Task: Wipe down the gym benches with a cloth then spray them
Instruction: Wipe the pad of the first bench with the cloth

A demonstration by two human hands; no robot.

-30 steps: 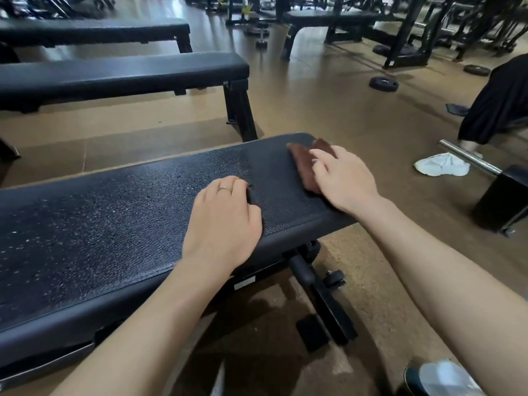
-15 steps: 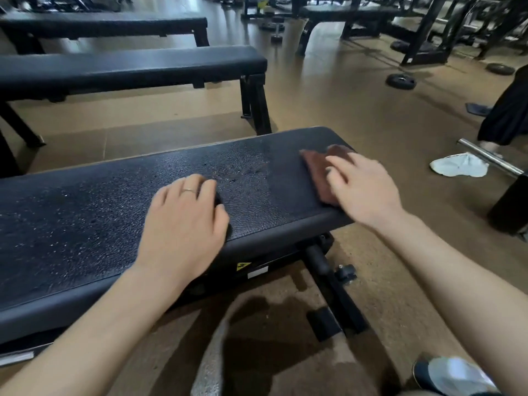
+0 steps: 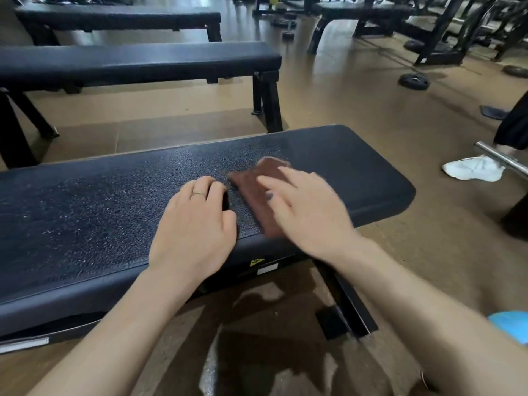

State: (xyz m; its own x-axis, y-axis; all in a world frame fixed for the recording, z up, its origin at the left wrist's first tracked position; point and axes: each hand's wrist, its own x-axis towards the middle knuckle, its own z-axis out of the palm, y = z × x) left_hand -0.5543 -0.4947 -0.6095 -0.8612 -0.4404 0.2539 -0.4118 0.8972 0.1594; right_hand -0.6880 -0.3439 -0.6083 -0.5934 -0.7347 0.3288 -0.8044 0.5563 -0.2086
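A black padded gym bench (image 3: 357,172) runs across the view in front of me. Its left and middle surface is speckled with droplets; the right end looks smooth. A folded brown cloth (image 3: 255,190) lies on the pad near the front edge. My right hand (image 3: 308,210) presses flat on the cloth with straight fingers and is motion-blurred. My left hand (image 3: 194,227), wearing a ring, rests on the pad just left of the cloth with its fingertips bent onto the surface. No spray bottle shows.
Two more black benches (image 3: 137,62) stand behind. A weight plate (image 3: 414,81) and racks (image 3: 437,30) sit on the brown floor at the back right. A person's white shoe (image 3: 471,168) and a steel bar (image 3: 503,160) are at the right.
My right hand has slid the cloth leftward along the pad, from the right end toward my left hand. The camera view shifted slightly.
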